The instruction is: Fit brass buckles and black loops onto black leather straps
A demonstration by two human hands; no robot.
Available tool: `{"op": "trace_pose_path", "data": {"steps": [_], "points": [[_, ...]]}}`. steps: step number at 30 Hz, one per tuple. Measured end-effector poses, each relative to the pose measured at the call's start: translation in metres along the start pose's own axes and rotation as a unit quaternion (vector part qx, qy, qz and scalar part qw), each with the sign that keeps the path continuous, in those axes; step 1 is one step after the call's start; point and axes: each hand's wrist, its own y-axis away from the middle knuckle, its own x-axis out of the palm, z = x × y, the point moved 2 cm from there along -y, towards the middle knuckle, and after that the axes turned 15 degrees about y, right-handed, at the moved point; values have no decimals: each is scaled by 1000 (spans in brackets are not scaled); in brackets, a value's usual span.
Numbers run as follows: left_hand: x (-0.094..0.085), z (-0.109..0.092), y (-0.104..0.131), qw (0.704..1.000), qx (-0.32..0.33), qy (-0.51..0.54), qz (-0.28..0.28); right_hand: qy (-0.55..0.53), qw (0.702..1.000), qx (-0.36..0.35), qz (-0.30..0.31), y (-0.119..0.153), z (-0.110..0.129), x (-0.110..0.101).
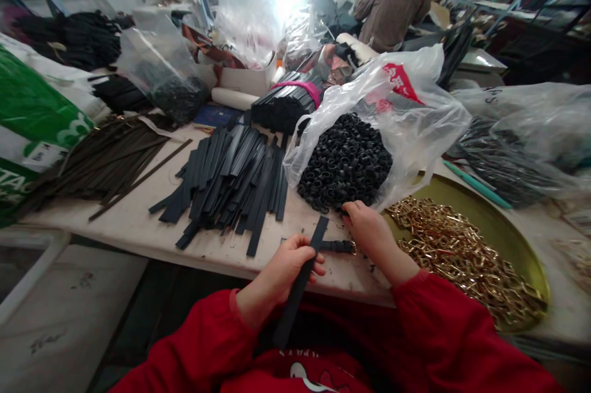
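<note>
My left hand (295, 263) grips a flat black strap (302, 285), its upper end pointing at the pile and its lower end near my lap. At the near edge of a heap of small black loops (346, 162), my right hand (369, 230) has its fingertips pinched together; what is between them is too small to make out. The loops spill from a clear plastic bag (425, 103) with red print. On the table behind my left hand lies a black strap with a gold buckle (339, 246), partly hidden by the hand.
Loose black straps (231, 177) are spread left of the loops, with a pink-tied bundle (286, 103) behind. A gold tray (530, 263) of gold buckles (457, 257) stands at right. Brown strips (120, 162) lie at left. A person (392, 5) is further back.
</note>
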Motion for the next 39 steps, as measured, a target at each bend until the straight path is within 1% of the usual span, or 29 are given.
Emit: {"op": "trace_pose_path", "data": {"steps": [2, 4, 5, 6, 7, 8, 9, 11, 12, 13, 14, 15, 16, 17, 19, 22, 23, 24, 25, 29, 30, 32, 33, 34, 35, 36, 38, 39], "points": [[1, 1, 1, 1000, 19, -17, 15, -32, 999, 2, -4, 1, -1, 1], [2, 2, 3, 996, 52, -63, 34, -105, 994, 22, -20, 2, -3, 0], [2, 2, 3, 992, 69, -92, 44, -159, 986, 43, -23, 3, -4, -1], [2, 2, 3, 987, 87, -121, 54, -225, 972, 69, -15, 5, -5, -3], [2, 1, 3, 981, 106, -149, 61, -304, 948, 96, 7, 8, -6, -5], [3, 0, 3, 974, 128, -177, 65, -392, 911, 121, 42, 13, -5, -8], [4, -1, 3, 964, 154, -206, 66, -482, 861, 141, 84, 18, -2, -11], [7, -4, 4, 938, 213, -267, 59, -636, 740, 158, 154, 30, 5, -20], [8, -5, 5, 923, 240, -296, 52, -690, 685, 161, 172, 36, 9, -25], [10, -5, 7, 909, 260, -322, 48, -727, 642, 167, 177, 42, 12, -29], [11, -5, 9, 896, 271, -347, 47, -750, 614, 178, 171, 48, 14, -33], [12, -4, 11, 886, 277, -369, 45, -763, 597, 190, 158, 53, 15, -35], [13, -2, 13, 878, 278, -388, 44, -769, 591, 201, 142, 57, 16, -37], [13, -1, 16, 870, 277, -405, 43, -768, 592, 209, 125, 61, 16, -38], [13, 1, 21, 857, 271, -435, 55, -756, 612, 208, 104, 68, 17, -39], [15, 2, 29, 836, 249, -475, 116, -721, 662, 162, 125, 78, 21, -41], [17, 3, 31, 832, 242, -482, 135, -713, 672, 147, 136, 82, 23, -42], [18, 3, 33, 833, 233, -481, 146, -708, 678, 137, 143, 85, 26, -43], [20, 4, 35, 840, 223, -472, 149, -706, 680, 135, 143, 87, 28, -44], [23, 11, 35, 886, 170, -409, 138, -712, 676, 159, 105, 94, 35, -42], [24, 13, 34, 891, 169, -399, 138, -715, 673, 160, 101, 96, 37, -41], [26, 14, 31, 892, 190, -386, 140, -721, 670, 141, 109, 98, 37, -37], [26, 13, 29, 890, 201, -383, 143, -714, 679, 127, 112, 98, 33, -35], [27, 12, 27, 889, 206, -382, 145, -694, 702, 116, 109, 98, 27, -33], [28, 11, 24, 889, 205, -384, 143, -655, 741, 113, 95, 97, 17, -31], [28, 10, 22, 890, 200, -385, 136, -593, 793, 115, 74, 96, 3, -30], [29, 7, 17, 898, 189, -382, 110, -399, 907, 130, 21, 89, -27, -29], [30, 7, 15, 903, 184, -375, 97, -289, 949, 125, 13, 85, -41, -28]]}}
